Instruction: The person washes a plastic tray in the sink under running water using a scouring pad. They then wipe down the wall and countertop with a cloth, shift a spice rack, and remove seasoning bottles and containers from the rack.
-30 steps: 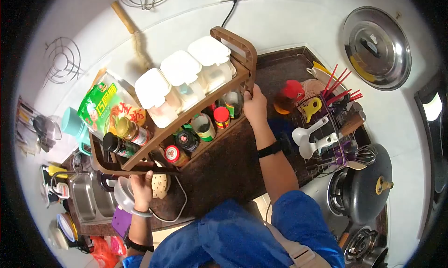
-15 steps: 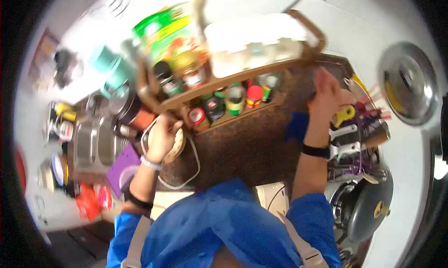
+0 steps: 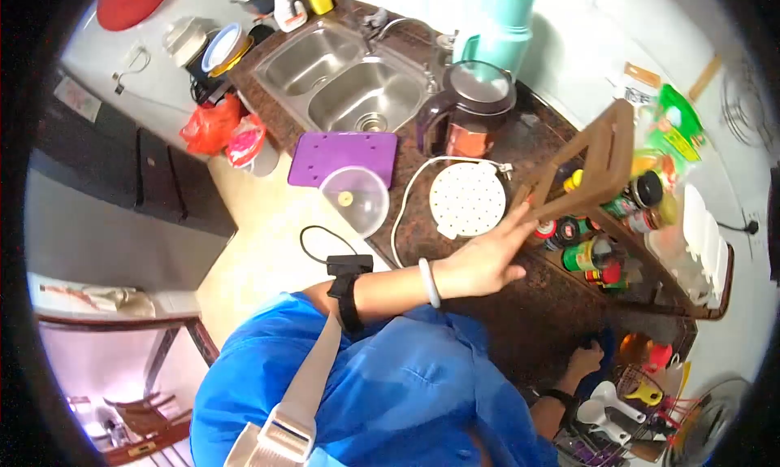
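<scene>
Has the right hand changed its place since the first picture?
Yes: toward the yellow utensil, which stands on the same side. The right hand has left the brown rack and is now by the blue cloth.

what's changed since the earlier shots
The right hand has let go of the brown rack and moved right, over by the blue cloth. The left hand has loosened its grip, fingers spread at the rack's left end. The camera has swung left, bringing the sink nearer the middle. The jars and white-lidded containers stay in the rack.
</scene>
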A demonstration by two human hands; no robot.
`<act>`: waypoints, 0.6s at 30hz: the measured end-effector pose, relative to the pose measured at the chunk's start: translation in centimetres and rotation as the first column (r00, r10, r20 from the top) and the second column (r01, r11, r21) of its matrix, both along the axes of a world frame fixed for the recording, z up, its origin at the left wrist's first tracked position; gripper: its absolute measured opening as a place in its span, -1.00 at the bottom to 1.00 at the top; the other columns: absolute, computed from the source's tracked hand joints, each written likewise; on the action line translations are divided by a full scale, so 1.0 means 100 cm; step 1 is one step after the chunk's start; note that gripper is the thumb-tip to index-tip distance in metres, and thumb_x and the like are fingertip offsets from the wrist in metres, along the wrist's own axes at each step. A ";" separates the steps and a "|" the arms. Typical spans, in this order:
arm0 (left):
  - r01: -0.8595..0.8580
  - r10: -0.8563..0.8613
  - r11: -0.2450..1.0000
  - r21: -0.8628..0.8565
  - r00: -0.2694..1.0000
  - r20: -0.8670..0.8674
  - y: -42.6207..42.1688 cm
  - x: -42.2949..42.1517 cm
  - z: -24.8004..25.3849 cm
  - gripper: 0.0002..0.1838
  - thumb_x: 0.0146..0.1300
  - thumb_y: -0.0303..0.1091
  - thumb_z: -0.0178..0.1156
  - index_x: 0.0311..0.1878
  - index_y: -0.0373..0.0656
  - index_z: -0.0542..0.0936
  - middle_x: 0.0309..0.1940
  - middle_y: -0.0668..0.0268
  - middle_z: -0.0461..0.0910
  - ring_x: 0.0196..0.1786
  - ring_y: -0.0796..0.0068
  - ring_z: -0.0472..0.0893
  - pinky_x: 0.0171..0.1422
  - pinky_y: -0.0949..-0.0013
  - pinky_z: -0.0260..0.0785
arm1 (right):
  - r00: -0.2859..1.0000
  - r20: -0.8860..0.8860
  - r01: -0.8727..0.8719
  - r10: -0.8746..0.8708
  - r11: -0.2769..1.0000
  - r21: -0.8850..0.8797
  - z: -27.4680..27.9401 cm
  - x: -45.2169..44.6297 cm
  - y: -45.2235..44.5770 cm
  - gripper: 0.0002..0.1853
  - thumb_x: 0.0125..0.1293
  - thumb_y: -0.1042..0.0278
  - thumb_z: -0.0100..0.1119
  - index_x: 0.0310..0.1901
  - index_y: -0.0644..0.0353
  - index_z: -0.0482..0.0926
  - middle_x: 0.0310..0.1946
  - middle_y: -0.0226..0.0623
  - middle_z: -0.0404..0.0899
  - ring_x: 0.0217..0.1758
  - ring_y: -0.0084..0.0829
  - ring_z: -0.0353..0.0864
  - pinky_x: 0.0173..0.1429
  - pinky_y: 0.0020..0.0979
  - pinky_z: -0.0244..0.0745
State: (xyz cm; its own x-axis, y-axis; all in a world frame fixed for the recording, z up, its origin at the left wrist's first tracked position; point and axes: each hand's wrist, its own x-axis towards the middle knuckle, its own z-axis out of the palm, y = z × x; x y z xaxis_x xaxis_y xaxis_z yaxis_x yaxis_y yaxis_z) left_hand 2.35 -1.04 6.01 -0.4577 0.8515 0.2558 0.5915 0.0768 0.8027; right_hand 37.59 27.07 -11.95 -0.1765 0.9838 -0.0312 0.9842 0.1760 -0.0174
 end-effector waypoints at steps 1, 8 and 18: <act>0.021 -0.021 1.000 -0.017 0.999 0.027 -0.008 0.001 0.008 -0.15 0.04 -0.46 0.34 0.39 -0.30 0.14 0.48 -0.16 -0.13 0.38 -0.21 0.22 0.40 0.07 0.25 | 1.000 0.010 -0.021 0.021 1.000 -0.002 -0.009 -0.008 -0.002 -0.42 0.02 0.16 0.35 0.12 0.18 0.55 0.04 0.03 0.52 0.09 0.02 0.51 0.24 -0.08 0.37; -0.029 0.019 0.998 -0.062 0.988 -0.151 -0.062 -0.019 0.025 -0.33 0.06 -0.42 0.33 0.27 -0.29 0.34 0.25 -0.20 0.31 0.24 -0.11 0.42 0.31 0.12 0.32 | 0.634 -0.766 -0.145 -0.105 0.957 -0.251 0.011 -0.051 -0.052 -0.55 0.20 0.55 0.24 0.15 0.40 0.44 0.06 -0.15 0.53 0.10 -0.31 0.49 0.23 -0.33 0.34; -0.786 0.892 0.447 -0.428 0.357 0.276 -0.265 -0.129 -0.107 -0.40 0.30 -0.31 0.19 0.37 -0.19 0.25 0.08 0.15 0.50 0.03 0.31 0.54 -0.03 0.21 0.51 | -0.140 -0.990 0.375 -0.023 0.924 -0.074 0.152 -0.031 -0.011 -0.66 0.34 0.51 0.13 0.12 0.29 0.38 -0.03 -0.29 0.46 -0.01 -0.40 0.43 0.18 -0.33 0.35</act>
